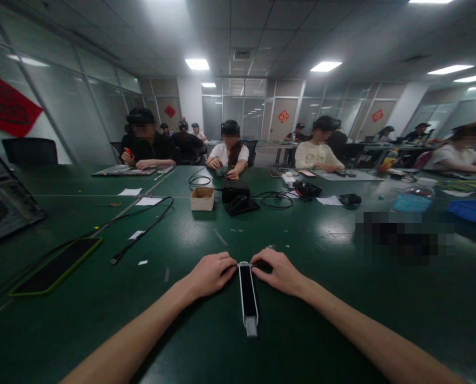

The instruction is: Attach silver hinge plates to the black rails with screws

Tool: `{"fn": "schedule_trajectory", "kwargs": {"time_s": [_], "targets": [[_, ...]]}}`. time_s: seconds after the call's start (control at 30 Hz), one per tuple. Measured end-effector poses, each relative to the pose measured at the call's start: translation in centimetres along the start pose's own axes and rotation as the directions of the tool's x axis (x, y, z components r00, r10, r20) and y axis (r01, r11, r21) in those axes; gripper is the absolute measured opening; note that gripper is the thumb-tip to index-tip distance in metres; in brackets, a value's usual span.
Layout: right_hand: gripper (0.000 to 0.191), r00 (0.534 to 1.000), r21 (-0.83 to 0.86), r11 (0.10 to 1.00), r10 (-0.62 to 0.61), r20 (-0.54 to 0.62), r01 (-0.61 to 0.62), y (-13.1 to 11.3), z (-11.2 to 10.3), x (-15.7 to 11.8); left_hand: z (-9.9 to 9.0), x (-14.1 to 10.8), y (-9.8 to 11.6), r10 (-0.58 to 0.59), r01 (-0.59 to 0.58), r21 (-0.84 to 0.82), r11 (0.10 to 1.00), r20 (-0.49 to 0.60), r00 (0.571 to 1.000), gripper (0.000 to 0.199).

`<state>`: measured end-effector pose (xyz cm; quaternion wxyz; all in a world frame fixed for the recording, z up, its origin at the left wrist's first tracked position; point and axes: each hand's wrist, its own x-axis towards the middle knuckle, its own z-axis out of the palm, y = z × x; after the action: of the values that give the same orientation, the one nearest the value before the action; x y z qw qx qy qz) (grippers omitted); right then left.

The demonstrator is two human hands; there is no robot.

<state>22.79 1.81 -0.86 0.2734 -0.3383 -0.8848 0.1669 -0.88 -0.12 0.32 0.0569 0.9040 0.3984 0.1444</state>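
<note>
Your left hand and right hand come in from either side of a slim device, which lies on the green worktop directly in front of you. It has a black face, a pale rim and a grey end piece pointing towards you. The fingers of both hands are bent, with their tips at the device's far corners; you cannot tell from this view whether they grip it or only touch it. A few tiny pieces lie just beyond your right hand. Off to your left are a phone with a green edge and a black cable. Farther ahead, a small open box stands beside a black stand, and a person in white sits across the worktop, hands on something dark.
</note>
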Motion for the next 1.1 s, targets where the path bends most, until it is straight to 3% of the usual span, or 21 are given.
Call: {"fn": "schedule_trajectory", "kwargs": {"time_s": [0.83, 1.1], "targets": [[0.016, 0.999, -0.021, 1.000, 0.016, 0.034, -0.016, 0.34, -0.04, 0.00, -0.19, 0.01, 0.09, -0.015, 0.015, -0.008, 1.000, 0.017, 1.000, 0.021], [0.019, 0.999, -0.094, 0.995, -0.034, 0.021, 0.036, 0.23, 0.05, 0.06, 0.08, 0.04, -0.06, -0.014, 0.015, -0.018, 1.000, 0.014, 1.000, 0.022]]}}
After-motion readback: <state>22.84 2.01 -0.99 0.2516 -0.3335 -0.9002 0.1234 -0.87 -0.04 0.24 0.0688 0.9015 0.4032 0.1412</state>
